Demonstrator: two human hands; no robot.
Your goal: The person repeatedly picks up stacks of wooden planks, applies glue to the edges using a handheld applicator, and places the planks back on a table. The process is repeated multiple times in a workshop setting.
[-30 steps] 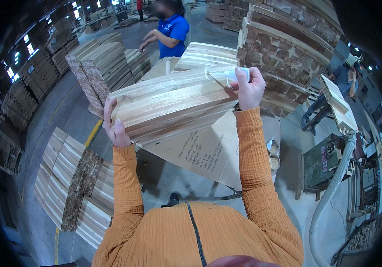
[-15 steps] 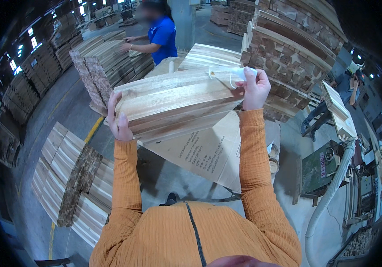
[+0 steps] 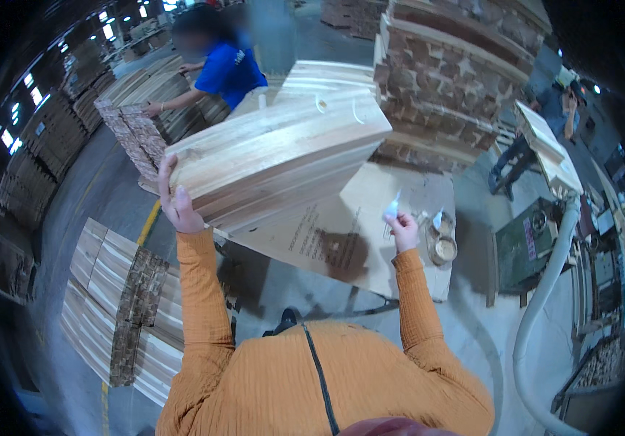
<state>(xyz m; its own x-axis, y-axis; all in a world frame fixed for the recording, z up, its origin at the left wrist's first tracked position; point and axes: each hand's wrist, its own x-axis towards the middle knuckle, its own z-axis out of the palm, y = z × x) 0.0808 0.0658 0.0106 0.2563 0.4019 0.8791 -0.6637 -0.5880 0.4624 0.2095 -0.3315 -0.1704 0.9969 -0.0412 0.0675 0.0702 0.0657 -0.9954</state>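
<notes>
My left hand (image 3: 179, 207) grips the left end of a striped wooden panel (image 3: 276, 163), thumb on the near face and fingers behind. The panel is tilted above a cardboard-covered table (image 3: 370, 190), and pale curved marks show near its far right corner. To the right of the panel and apart from it, my right hand (image 3: 404, 232) pinches a small whitish-blue piece (image 3: 391, 210); whether it is plastic or cloth I cannot tell. Beside that hand, two small round tubs (image 3: 443, 251) stand at the table's right edge, with another whitish-blue scrap at the farther one.
Stacked wooden panels (image 3: 458, 80) rise behind the table. A co-worker in a blue shirt (image 3: 231, 73) handles another stack (image 3: 134, 116) at the far left. More panels (image 3: 112, 291) lie low on the left. A green machine (image 3: 534, 243) and pale hose (image 3: 538, 327) stand on the right.
My right hand has left the panel's right end and come down toward the tubs with the whitish-blue piece. My left hand still holds the panel, which has shifted slightly left.
</notes>
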